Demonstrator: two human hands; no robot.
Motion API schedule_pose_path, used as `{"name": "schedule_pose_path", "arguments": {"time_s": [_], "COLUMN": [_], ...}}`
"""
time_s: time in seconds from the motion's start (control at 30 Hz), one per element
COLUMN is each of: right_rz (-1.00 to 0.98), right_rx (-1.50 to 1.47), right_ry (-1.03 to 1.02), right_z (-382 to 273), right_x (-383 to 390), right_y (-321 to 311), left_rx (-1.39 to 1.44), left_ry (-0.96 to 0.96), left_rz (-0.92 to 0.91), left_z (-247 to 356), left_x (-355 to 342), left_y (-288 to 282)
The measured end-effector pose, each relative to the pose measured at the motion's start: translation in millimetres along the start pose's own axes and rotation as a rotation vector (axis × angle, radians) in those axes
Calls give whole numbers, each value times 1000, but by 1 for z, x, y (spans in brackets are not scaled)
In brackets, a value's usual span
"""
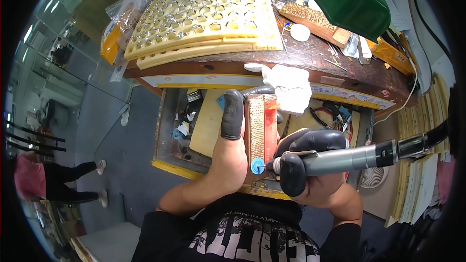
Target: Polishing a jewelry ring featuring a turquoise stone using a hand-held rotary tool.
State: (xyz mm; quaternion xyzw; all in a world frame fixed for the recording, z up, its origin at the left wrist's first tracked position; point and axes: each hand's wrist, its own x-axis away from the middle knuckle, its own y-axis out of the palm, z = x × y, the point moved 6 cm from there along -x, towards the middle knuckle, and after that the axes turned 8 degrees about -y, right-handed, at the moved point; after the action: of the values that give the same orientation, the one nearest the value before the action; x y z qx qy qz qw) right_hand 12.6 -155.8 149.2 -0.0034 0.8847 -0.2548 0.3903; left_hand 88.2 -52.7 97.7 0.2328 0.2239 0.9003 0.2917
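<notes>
My left hand (231, 153), with black covers on its fingers, is closed round a reddish-brown wooden block (271, 136). A rough, tan, bristle-like strip (256, 128) runs along the block's upper face. In my right hand (318, 140), also with black finger covers, is a silver rotary handpiece (340, 161), its cable leaving to the right. A small blue disc (257, 166) sits on the handpiece's thin tip. The disc is at the near end of the strip; whether it touches cannot be made out. Both hands are over the open drawer.
Stacked cream trays (204, 29) with rows of rings stand on the wooden bench (310, 58). A white glove-like cloth (290, 87) hangs over its edge. A green container (347, 0) and another bristly block (313, 22) lie behind. The drawer (167, 157) holds tools. A person (31, 179) stands at left.
</notes>
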Motion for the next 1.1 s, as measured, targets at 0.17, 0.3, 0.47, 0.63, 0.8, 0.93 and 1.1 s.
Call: {"name": "schedule_pose_path", "arguments": {"time_s": [0.17,0.3,0.47,0.63,0.8,0.93,1.1], "right_rz": [-9,52,-10,4,-21,-5,4], "right_rx": [15,-34,-27,-25,-51,-52,-73], "right_ry": [-61,-29,-74,-59,-94,-50,-70], "right_z": [-6,-1,-3,-3,-3,-3,-3], "right_x": [-1,2,-1,-3,0,-1,-1], "right_y": [-3,-2,0,-1,3,0,0], "left_rx": [-30,-24,0,14,1,27,13], "left_ry": [18,13,12,4,30,23,36], "left_rz": [-7,1,16,-5,-6,3,11], "left_z": [1,1,0,0,2,2,3], "left_x": [0,0,0,-1,1,1,1], "left_y": [1,1,1,0,3,4,4]}}
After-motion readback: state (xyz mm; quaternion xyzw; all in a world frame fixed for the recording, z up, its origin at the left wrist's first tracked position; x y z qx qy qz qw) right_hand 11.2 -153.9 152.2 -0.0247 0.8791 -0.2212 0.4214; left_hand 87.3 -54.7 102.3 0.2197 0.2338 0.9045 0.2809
